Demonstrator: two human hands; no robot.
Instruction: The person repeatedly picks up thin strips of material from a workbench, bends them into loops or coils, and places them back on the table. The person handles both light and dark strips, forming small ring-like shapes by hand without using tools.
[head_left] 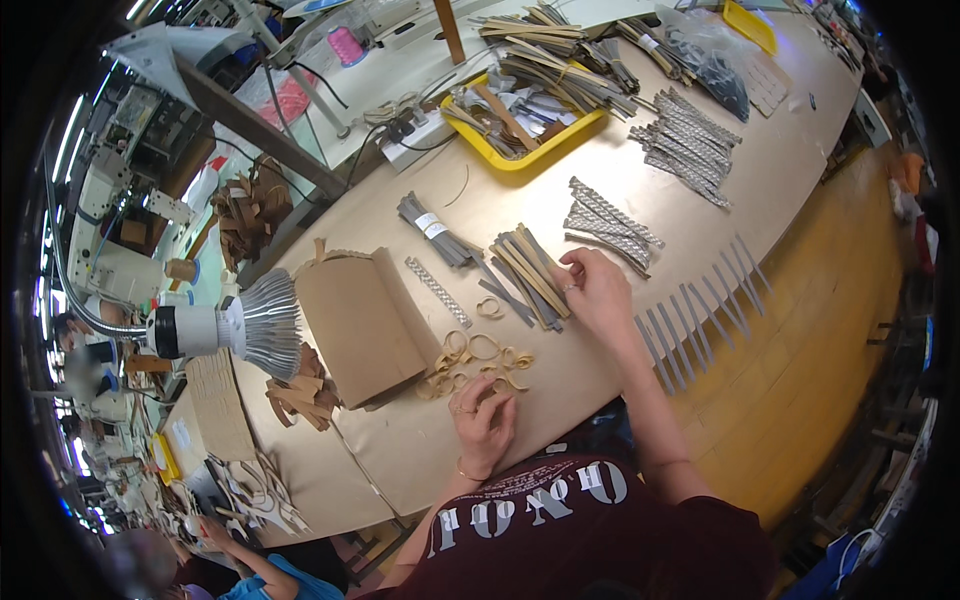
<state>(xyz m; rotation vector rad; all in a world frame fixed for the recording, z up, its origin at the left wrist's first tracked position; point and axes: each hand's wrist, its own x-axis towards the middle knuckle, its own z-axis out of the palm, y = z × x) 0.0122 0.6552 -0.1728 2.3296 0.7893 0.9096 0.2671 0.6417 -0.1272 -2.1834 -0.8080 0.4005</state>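
My right hand (597, 295) reaches to the right edge of a loose pile of tan and grey strips (527, 272), its bent fingertips closed at an outer strip. Below the pile, my left hand (484, 425) is curled just above the table's near edge; whatever its fingers hold, if anything, is hidden. Tan rubber-band-like loops (484, 347) lie in a heap against those fingers, and a small separate coil (489, 307) rests above them. One braided strip (438, 292) lies left of the pile, beside a grey bundle (434, 228) wrapped with a white band.
A cardboard box (362, 325) and a lamp (245, 325) stand left. Braided strips (608, 225) lie beyond my right hand; grey strips (690, 325) hang over the table edge. A yellow tray (530, 158) sits at the back. Another person's arm (245, 560) shows lower left.
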